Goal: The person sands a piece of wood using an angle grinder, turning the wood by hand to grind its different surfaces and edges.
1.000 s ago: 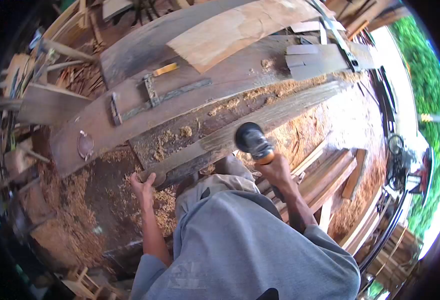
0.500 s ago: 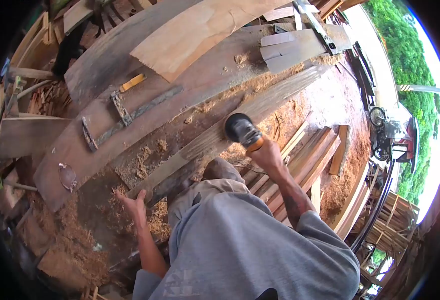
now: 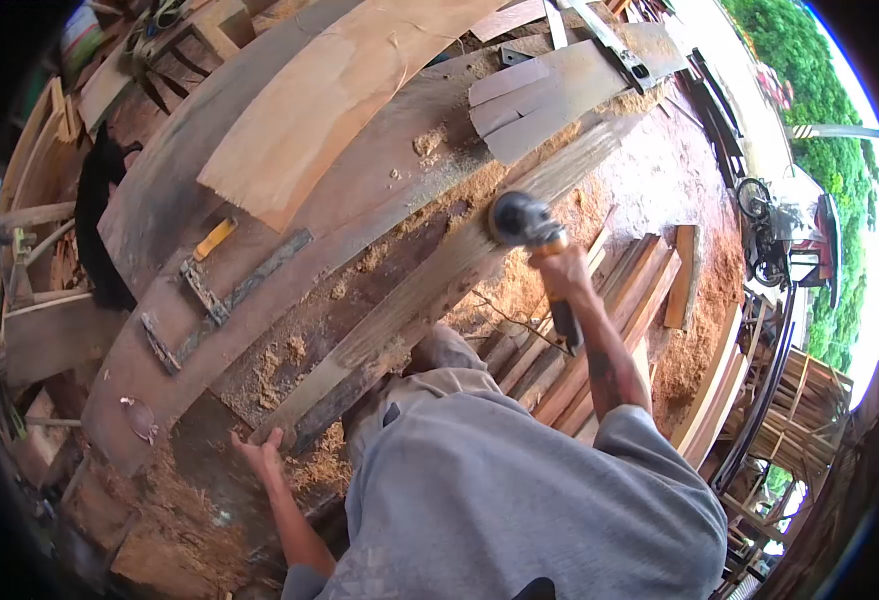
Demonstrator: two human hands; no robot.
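Observation:
A long, narrow wooden plank (image 3: 400, 300) runs diagonally across the middle, its surface pale and streaked. My right hand (image 3: 563, 268) is wrapped round the body of an angle grinder (image 3: 523, 218), which has a dark round head, an orange band and a black rear end. The grinder's head sits over the plank's upper half; its disc is hidden underneath. At the plank's lower end is my left hand (image 3: 263, 455), thumb on one side and fingers on the other, gripping that end. A thin cord trails behind the grinder.
Left of the plank lie a metal clamp (image 3: 205, 300) with a yellow handle and a curved wooden sheet (image 3: 330, 110). A long metal level-like bar (image 3: 610, 45) rests at the top. Boards (image 3: 610, 325) are stacked at right, among shavings. A motorcycle (image 3: 760, 225) stands beyond.
The grinder and my right hand have moved up and right along the plank. My left hand stays at its lower end. The whole view has shifted slightly.

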